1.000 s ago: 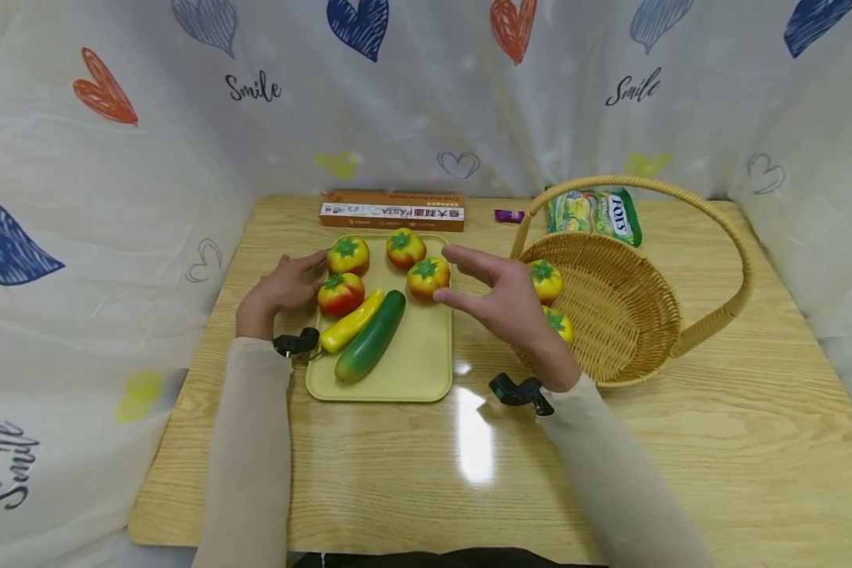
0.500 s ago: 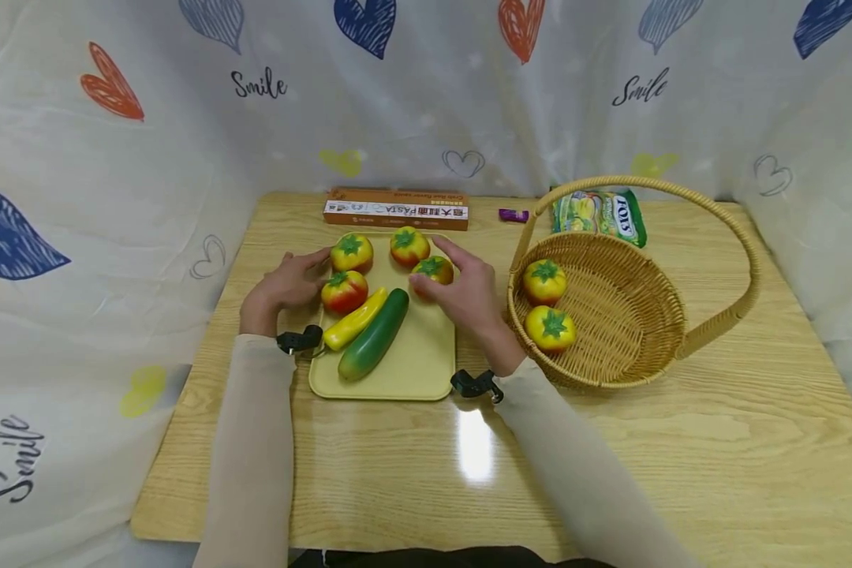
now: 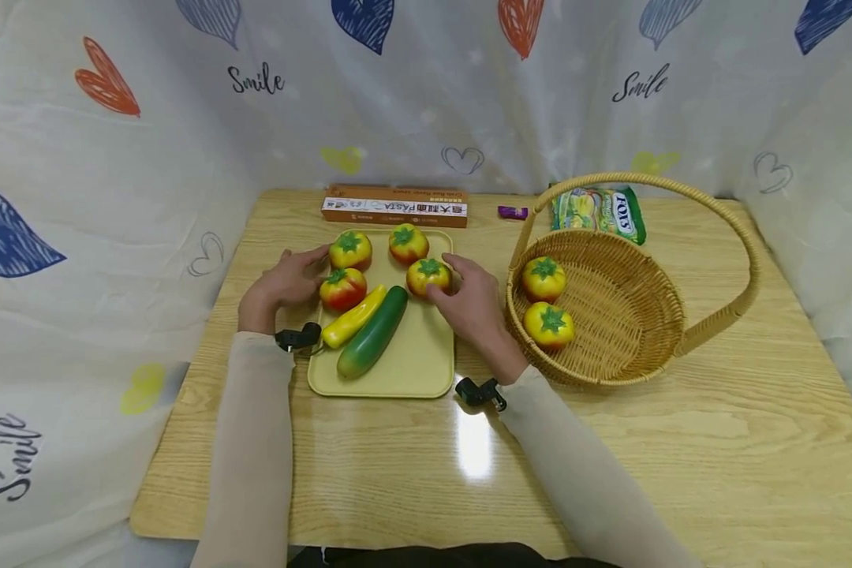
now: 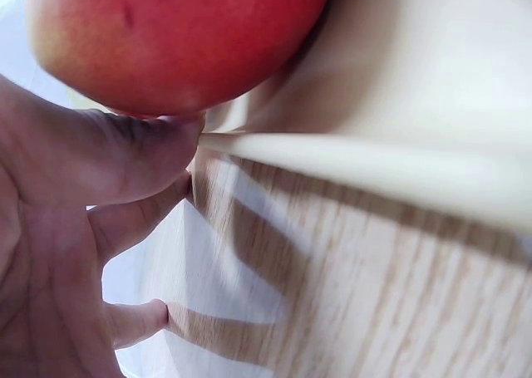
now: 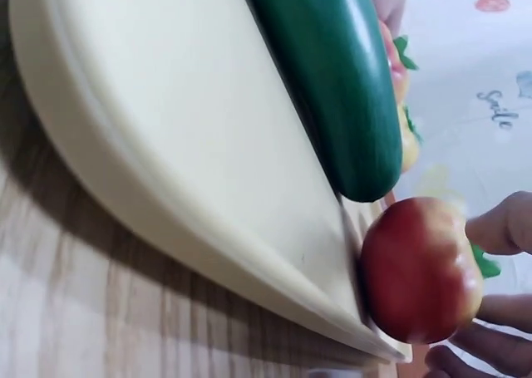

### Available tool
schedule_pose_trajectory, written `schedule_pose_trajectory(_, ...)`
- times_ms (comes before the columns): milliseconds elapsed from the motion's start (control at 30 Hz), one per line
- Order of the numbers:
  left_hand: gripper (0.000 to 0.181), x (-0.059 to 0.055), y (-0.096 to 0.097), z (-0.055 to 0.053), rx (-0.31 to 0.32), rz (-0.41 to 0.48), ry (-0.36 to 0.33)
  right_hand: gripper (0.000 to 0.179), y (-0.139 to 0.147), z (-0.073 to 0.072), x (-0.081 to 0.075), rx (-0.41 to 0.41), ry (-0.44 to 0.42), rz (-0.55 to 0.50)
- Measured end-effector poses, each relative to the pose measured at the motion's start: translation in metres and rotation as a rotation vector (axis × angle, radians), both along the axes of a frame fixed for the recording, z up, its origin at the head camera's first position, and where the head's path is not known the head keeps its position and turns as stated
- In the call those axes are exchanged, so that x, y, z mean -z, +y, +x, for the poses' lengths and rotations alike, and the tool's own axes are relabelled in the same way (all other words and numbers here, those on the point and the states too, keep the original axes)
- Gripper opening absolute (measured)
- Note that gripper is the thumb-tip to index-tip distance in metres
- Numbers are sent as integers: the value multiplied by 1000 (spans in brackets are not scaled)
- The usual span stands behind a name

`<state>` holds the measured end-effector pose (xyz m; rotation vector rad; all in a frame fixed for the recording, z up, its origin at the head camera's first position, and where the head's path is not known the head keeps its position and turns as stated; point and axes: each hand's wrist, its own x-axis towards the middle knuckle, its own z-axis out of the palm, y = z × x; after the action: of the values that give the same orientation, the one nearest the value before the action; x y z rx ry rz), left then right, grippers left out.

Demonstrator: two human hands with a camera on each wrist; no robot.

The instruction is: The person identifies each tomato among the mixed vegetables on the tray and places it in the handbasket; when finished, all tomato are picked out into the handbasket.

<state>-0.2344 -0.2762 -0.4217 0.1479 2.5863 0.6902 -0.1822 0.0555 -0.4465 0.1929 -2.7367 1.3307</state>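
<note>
My right hand (image 3: pixel 474 306) reaches over the tray's right side, thumb and fingers around a yellow-red toy tomato (image 3: pixel 428 278) with a green leafy top. In the right wrist view, the thumb (image 5: pixel 503 224) touches that tomato (image 5: pixel 420 270) and the other fingers lie along its far side. At the left edge of the pale yellow tray (image 3: pixel 426 371), my left hand (image 3: pixel 287 282) has its thumb (image 4: pixel 158 158) at the rim, just under a red tomato (image 4: pixel 183 37). Its other fingertips rest on the table. Two more tomatoes, a yellow pepper (image 3: pixel 353 318) and a green cucumber (image 3: pixel 373 333) lie on the tray.
A wicker basket (image 3: pixel 653 323) with a tall handle stands to the right and holds two tomatoes (image 3: pixel 548 325). Behind are a pasta box (image 3: pixel 394 207), a small purple packet (image 3: pixel 513 212) and a green snack bag (image 3: pixel 599 211). A patterned curtain surrounds the table.
My right hand has moved left from beside the basket to the right-hand tomato and closed around it. That tomato has shifted slightly. The left hand stays at the tray's edge.
</note>
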Motion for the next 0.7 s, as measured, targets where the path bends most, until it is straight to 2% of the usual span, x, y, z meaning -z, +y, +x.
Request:
schedule_pose_trajectory(167,71,-1,-1,0,-10,13,0,59,-2,-4,4,-35,-17,-4)
schedule_pose_trajectory(333,71,0,0,-1,-5,14,-5,58,-1,-1,3,-43,7,-36)
schedule_pose_trajectory(433,71,0,0,-1,-3,20,-5,58,2,6,-8,-69,15,-95)
schedule_pose_trajectory(533,71,0,-1,-1,-1,23,-5,57,11,18,-26,-131,18,-167)
schedule_pose_trajectory(700,71,0,-1,-1,-7,16,-4,57,45,45,-54,-245,20,-262)
